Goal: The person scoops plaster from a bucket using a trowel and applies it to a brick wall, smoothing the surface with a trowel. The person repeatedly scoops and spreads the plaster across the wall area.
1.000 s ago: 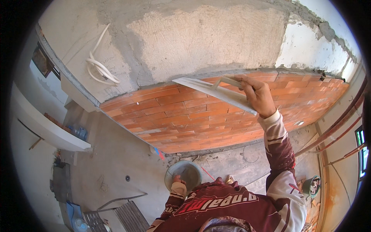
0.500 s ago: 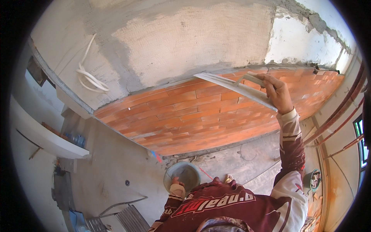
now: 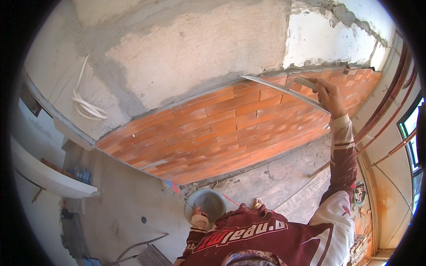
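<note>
My right hand [image 3: 329, 96] is raised at the brick wall, its fingers wrapped round the pale handle of a long plastering trowel [image 3: 284, 90]. The narrow blade is seen nearly edge-on, slanting from the hand up to the left. Its far tip lies over the border where orange bricks meet grey plaster; whether it touches is unclear. Low in view, my left hand [image 3: 200, 212] is by the near left rim of a round grey bucket [image 3: 211, 193], fingers curled. What they grip, if anything, is too small to make out.
Orange brickwork [image 3: 230, 128] spans the middle, below a plastered wall [image 3: 177, 53] with a coil of white cable [image 3: 86, 108]. Red pipes [image 3: 386, 97] run along the right wall. A filled container [image 3: 359, 193] stands lower right; a dark ribbed object [image 3: 153, 256] is at the lower left.
The view has shifted and turned slightly. My right hand and the trowel appear further right, and the blade has tilted more edge-on. My left hand stays by the bucket.
</note>
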A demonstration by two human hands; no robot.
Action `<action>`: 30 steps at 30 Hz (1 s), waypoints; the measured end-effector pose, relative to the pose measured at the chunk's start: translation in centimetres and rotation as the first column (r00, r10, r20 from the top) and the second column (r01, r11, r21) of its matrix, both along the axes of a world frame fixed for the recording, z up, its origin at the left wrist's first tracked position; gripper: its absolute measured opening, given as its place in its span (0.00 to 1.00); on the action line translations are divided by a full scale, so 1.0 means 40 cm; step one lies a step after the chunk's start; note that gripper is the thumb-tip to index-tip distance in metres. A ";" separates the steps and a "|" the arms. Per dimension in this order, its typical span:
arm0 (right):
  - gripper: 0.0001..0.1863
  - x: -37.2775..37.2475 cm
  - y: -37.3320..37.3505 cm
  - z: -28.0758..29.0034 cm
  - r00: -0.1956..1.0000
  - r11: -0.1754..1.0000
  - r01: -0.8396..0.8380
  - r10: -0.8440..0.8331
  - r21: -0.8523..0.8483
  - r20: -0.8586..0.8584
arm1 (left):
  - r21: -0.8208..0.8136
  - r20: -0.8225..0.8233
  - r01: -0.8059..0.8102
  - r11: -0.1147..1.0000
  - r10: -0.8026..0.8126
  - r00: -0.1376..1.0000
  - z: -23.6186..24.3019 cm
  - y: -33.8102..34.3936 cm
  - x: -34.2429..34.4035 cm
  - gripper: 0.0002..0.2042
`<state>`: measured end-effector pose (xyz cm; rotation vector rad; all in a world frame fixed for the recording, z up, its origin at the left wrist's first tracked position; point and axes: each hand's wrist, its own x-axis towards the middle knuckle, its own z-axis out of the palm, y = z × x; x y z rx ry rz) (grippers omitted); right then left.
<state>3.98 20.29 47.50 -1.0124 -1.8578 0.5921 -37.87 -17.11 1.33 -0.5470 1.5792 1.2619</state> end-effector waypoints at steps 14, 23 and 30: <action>0.15 0.041 0.060 0.103 0.991 0.989 -0.089 0.076 0.115 0.112 | -0.025 0.023 0.057 0.998 -0.057 0.998 0.008 0.019 -0.010 0.10; 0.15 -0.022 0.099 0.237 0.967 0.988 -0.157 0.154 -0.005 0.204 | -0.018 0.124 0.110 0.994 -0.107 0.987 -0.057 0.005 -0.055 0.12; 0.14 -0.008 -0.014 0.213 0.923 0.911 -0.072 -0.093 0.406 0.373 | 0.016 0.031 0.190 0.982 -0.191 0.981 -0.042 -0.004 -0.044 0.16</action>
